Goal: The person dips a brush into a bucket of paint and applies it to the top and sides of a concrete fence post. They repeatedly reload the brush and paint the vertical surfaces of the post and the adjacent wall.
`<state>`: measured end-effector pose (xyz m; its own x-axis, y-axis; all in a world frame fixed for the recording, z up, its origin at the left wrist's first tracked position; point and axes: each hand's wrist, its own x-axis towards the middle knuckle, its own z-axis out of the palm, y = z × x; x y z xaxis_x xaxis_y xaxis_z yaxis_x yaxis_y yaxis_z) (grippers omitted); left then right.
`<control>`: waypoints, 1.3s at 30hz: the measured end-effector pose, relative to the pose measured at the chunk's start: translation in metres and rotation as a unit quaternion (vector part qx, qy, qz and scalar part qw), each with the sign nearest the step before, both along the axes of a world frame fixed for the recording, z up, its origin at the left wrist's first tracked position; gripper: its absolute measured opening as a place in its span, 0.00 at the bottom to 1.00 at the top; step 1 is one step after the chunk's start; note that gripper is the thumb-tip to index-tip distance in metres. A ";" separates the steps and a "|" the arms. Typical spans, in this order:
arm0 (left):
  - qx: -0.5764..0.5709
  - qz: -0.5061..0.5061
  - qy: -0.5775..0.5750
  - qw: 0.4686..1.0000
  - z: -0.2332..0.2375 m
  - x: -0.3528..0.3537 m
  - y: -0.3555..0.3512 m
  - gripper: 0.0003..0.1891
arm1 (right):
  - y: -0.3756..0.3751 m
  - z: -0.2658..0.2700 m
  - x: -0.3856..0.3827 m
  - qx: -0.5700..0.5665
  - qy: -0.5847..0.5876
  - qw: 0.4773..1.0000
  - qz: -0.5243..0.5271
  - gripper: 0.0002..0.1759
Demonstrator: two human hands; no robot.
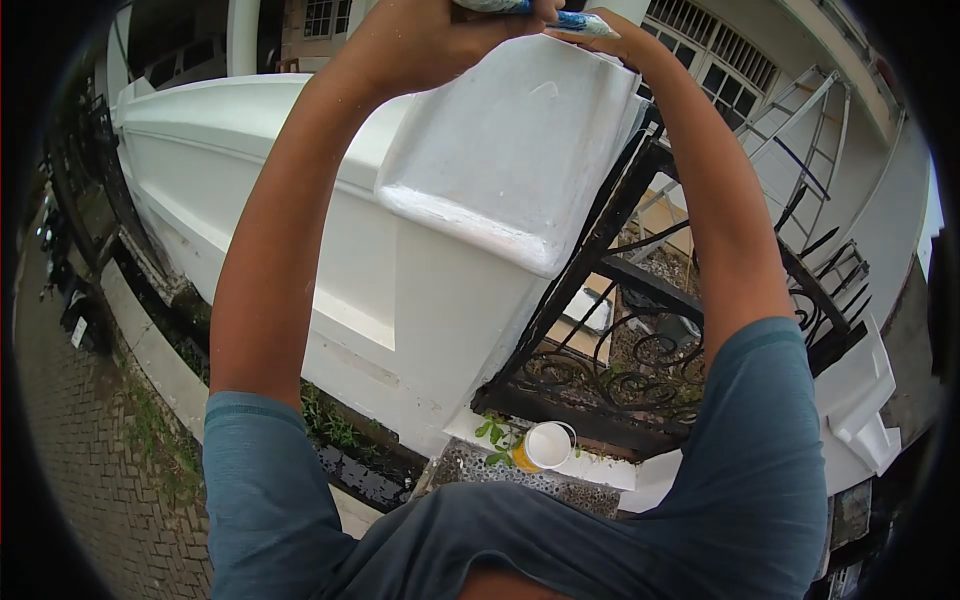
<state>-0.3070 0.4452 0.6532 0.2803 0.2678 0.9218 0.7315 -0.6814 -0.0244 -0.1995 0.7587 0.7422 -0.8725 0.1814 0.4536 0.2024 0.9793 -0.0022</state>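
At the top edge, my left hand (430,42) is closed round a blue and white item (580,22), perhaps a wrapped packet or tube, partly cut off by the frame. My right hand (618,42) pinches the right end of the same item. Both hands are above the far edge of a white pillar cap (490,150), whose front rim looks glossy and uneven. Down by the pillar's foot stands a small yellow bucket (546,446) with white inside and a thin handle.
A white wall (220,130) runs left from the pillar. Right of it stands a black iron gate (610,330) with scrollwork and spikes. Behind are a metal ladder (800,130) and a barred window. A ditch, plants and brick paving (100,450) lie lower left.
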 end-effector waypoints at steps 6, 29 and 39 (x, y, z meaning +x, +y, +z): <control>-0.037 0.021 -0.013 0.999 -0.110 0.035 -0.007 0.18 | -0.005 -0.011 -0.007 -0.039 0.024 0.996 -0.071 0.39; -0.284 0.155 0.022 0.946 -0.019 0.004 -0.024 0.06 | -0.018 -0.013 -0.004 -0.045 0.045 0.994 -0.088 0.40; -0.017 0.040 0.040 0.998 0.031 -0.027 -0.028 0.03 | -0.022 -0.015 -0.001 -0.068 0.057 0.993 -0.081 0.42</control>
